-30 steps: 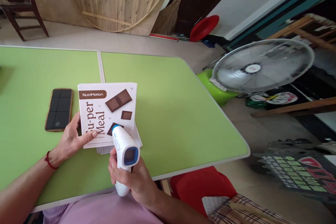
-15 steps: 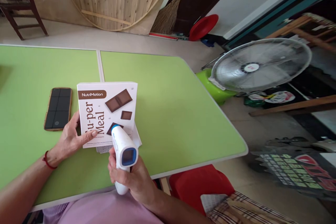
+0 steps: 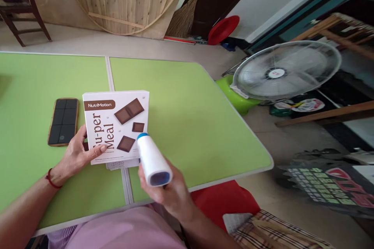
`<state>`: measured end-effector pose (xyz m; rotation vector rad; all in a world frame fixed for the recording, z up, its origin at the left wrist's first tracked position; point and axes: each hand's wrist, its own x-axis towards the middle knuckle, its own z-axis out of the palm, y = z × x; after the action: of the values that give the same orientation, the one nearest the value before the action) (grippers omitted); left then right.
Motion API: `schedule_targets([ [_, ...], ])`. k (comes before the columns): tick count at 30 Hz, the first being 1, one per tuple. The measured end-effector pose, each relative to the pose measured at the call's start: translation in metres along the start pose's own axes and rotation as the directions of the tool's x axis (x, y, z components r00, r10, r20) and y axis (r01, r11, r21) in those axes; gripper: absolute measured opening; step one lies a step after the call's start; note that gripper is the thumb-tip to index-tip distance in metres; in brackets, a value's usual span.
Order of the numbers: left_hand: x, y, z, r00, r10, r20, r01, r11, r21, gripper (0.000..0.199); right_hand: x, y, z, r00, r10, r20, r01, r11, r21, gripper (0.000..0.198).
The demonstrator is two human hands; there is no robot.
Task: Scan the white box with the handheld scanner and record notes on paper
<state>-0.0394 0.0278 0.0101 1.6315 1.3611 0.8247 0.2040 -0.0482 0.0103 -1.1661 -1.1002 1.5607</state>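
A white box (image 3: 102, 132) printed "NutriMotion" and chocolate pieces faces me, tilted, over the green table (image 3: 187, 105). My left hand (image 3: 82, 148) grips its lower left side, thumb across the front and fingers behind, partly hidden. Below the box's bottom edge a bit of printed paper (image 3: 115, 165) sticks out. In my right hand (image 3: 172, 190) is a white infrared thermometer (image 3: 152, 159) with a blue front rim and a blue-edged screen. Its front end is close to the lower right corner of the box; whether they touch I cannot tell.
A smartphone (image 3: 63, 121) lies on the table left of the box. Beyond the table's right edge stand a fan (image 3: 286, 70) and a green stool (image 3: 241, 101). A red seat (image 3: 224, 202) is near my right arm. At the back are a broom (image 3: 185, 15) and a red basin (image 3: 223, 30).
My right hand has moved the thermometer to the right, off the front of the box, and tipped it so its screen is less visible. My left hand keeps holding the box.
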Motion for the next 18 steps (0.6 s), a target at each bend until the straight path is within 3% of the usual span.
schedule_targets([
  [4,0.000,0.000,0.000,1.000,-0.001,-0.010,0.001,1.000,0.019,0.061,0.017,-0.019,-0.047,0.984,-0.164,-0.074,0.132,0.938,-0.321,0.023],
  [8,0.001,-0.003,0.000,1.000,-0.003,-0.019,0.003,1.000,0.017,0.066,0.042,-0.027,-0.077,0.980,-0.199,0.028,0.168,0.734,-0.658,0.037],
  [13,0.001,-0.012,0.002,1.000,-0.025,-0.012,0.024,0.997,-0.080,0.071,0.070,-0.018,-0.097,0.971,-0.202,0.128,0.207,0.440,-0.874,0.047],
  [18,0.000,-0.013,0.003,0.998,0.037,-0.048,-0.043,0.991,-0.129,0.067,0.086,-0.012,-0.111,0.952,-0.221,0.212,0.257,0.201,-0.945,0.042],
])
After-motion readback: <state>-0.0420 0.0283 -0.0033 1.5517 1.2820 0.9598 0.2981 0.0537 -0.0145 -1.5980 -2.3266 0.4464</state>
